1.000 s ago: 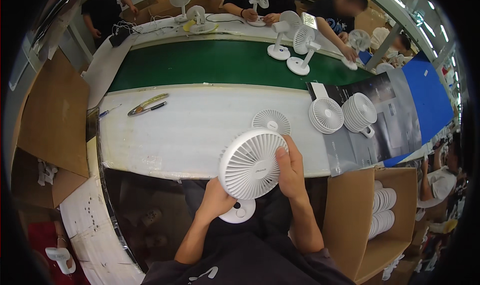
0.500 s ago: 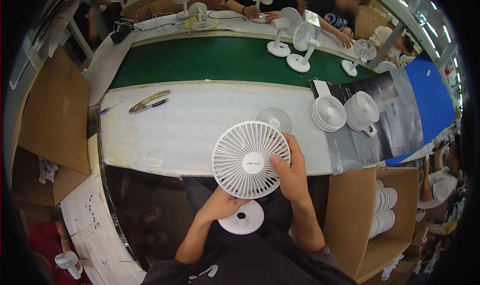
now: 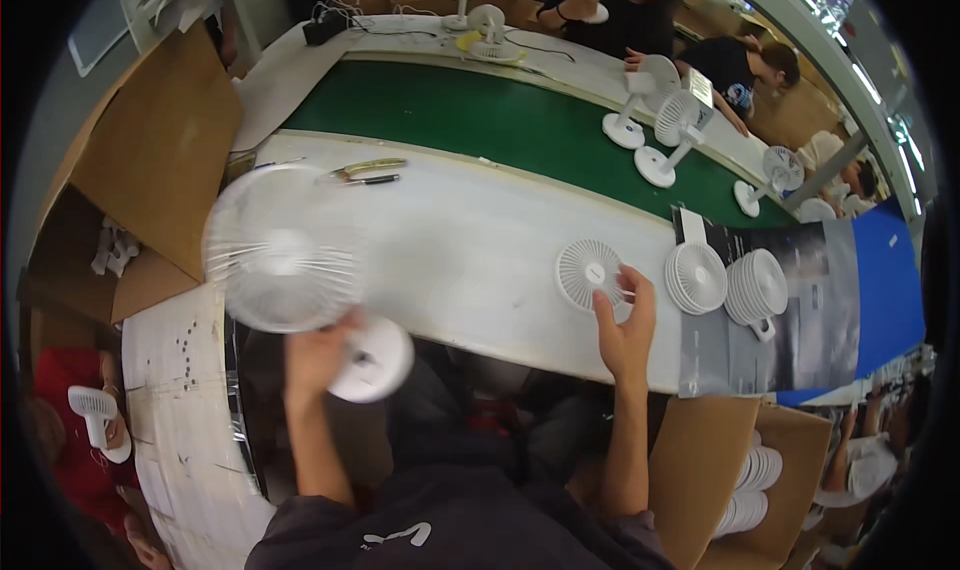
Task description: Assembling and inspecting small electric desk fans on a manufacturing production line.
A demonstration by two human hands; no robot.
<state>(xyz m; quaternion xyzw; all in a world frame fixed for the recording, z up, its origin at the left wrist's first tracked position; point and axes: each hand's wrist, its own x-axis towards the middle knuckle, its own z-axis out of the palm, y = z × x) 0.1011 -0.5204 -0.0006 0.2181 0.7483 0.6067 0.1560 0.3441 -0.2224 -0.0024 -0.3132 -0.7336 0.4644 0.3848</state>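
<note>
Assembly line, white table (image 3: pixel 450 260) beside a green conveyor (image 3: pixel 520 120). Your left hand (image 3: pixel 318 355) has its grip closed on the stem of a white desk fan (image 3: pixel 285 260), which is blurred and held off the table's near edge, its round base (image 3: pixel 372 360) just beside your fingers. Your right hand (image 3: pixel 625 320), fingers spread, touches a loose fan grille (image 3: pixel 590 273) lying flat on the table; stacked grilles (image 3: pixel 730 282) sit near. Risk: with only one hand on the stem, the fan may slip or knock the table edge.
</note>
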